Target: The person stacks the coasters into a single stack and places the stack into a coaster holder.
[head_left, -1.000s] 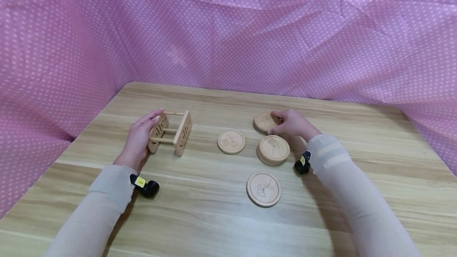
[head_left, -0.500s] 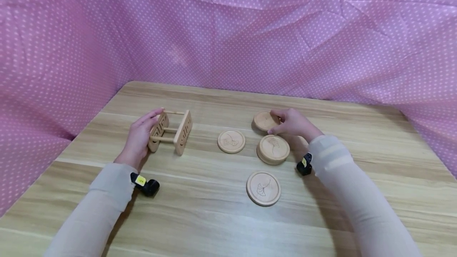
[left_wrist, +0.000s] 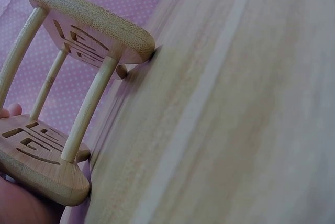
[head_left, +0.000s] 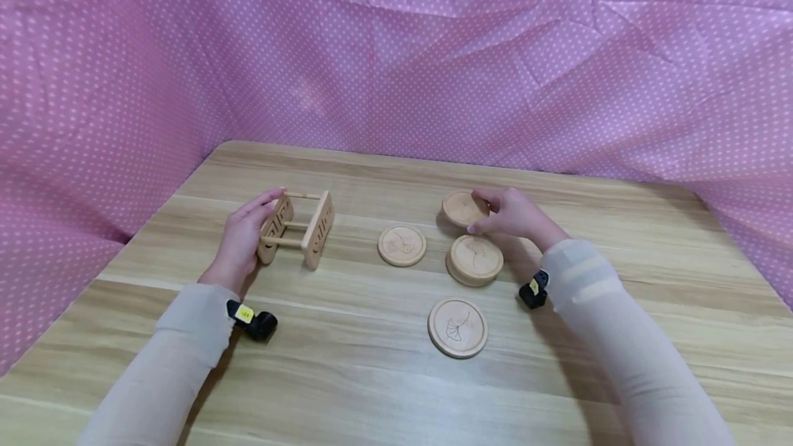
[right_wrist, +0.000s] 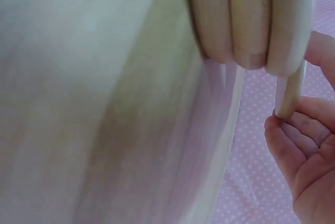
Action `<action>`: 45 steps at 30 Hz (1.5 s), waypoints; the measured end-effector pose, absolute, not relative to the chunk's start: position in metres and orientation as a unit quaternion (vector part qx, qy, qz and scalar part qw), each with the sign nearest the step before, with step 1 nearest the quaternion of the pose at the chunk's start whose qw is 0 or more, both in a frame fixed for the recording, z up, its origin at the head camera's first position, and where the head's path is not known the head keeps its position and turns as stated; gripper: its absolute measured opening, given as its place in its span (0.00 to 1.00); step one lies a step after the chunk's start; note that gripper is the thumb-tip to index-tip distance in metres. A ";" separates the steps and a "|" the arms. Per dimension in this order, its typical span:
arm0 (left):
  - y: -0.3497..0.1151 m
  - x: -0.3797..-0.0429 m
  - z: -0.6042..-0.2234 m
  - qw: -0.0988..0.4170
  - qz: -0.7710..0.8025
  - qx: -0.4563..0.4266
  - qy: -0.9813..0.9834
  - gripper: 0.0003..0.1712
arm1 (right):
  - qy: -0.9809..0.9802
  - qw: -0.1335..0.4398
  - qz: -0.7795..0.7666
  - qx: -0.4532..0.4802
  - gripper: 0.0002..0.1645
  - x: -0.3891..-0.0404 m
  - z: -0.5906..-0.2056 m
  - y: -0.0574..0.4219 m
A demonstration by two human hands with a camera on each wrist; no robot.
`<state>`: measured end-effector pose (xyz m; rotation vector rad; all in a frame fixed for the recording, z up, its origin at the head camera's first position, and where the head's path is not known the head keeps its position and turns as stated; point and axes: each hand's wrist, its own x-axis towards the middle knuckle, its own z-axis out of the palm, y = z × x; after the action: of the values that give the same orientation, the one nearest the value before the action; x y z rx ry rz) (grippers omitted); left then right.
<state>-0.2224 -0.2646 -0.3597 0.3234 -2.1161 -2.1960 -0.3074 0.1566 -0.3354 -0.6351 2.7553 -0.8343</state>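
Note:
My left hand [head_left: 238, 239] grips the left side panel of a wooden coaster rack [head_left: 318, 232], which stands on the table. The left wrist view shows the rack's cut-out panels [left_wrist: 91, 20] joined by round rods, with part of the hand [left_wrist: 23, 203] at lower left. Held by its edge between the fingers and thumb of my right hand [head_left: 517, 215] is a round wooden coaster [head_left: 463, 209], tilted and off the tabletop. Just in front of it sits a coaster stack [head_left: 474, 259]. In the right wrist view, the stack [right_wrist: 251, 20] partly covers the held coaster [right_wrist: 293, 93].
One loose coaster [head_left: 402, 246] with a leaf engraving lies between the rack and the stack. Another coaster [head_left: 458, 327] lies nearer the front. Pink dotted cloth [head_left: 396, 60] hangs behind the wooden table [head_left: 347, 370] and along its sides.
My right hand has risen slightly and shifted a little to the right with the coaster. The left hand and the rack have stayed in place.

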 end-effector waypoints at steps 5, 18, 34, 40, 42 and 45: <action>-0.265 -0.222 -0.359 0.034 -0.715 0.109 -0.690 0.24 | 0.928 0.091 -0.284 -0.221 0.51 -0.306 -0.335 0.159; -0.265 -0.222 -0.360 0.034 -0.709 0.110 -0.695 0.24 | 0.921 0.096 -0.300 -0.230 0.51 -0.297 -0.334 0.163; -0.264 -0.225 -0.361 0.055 -0.706 0.097 -0.699 0.24 | 0.911 0.075 -0.312 -0.259 0.51 -0.285 -0.334 0.168; -0.264 -0.225 -0.360 0.049 -0.706 0.102 -0.699 0.24 | 0.909 0.080 -0.318 -0.256 0.51 -0.279 -0.334 0.170; -0.264 -0.224 -0.360 0.049 -0.707 0.102 -0.698 0.24 | 0.910 0.079 -0.315 -0.258 0.50 -0.276 -0.334 0.170; -0.264 -0.224 -0.360 0.051 -0.705 0.100 -0.700 0.24 | 0.910 0.077 -0.313 -0.260 0.49 -0.274 -0.333 0.171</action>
<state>-0.2241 -0.2640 -0.3603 0.3054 -2.1313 -2.1453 -0.2736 0.1710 -0.3334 -0.7798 2.7272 -0.9371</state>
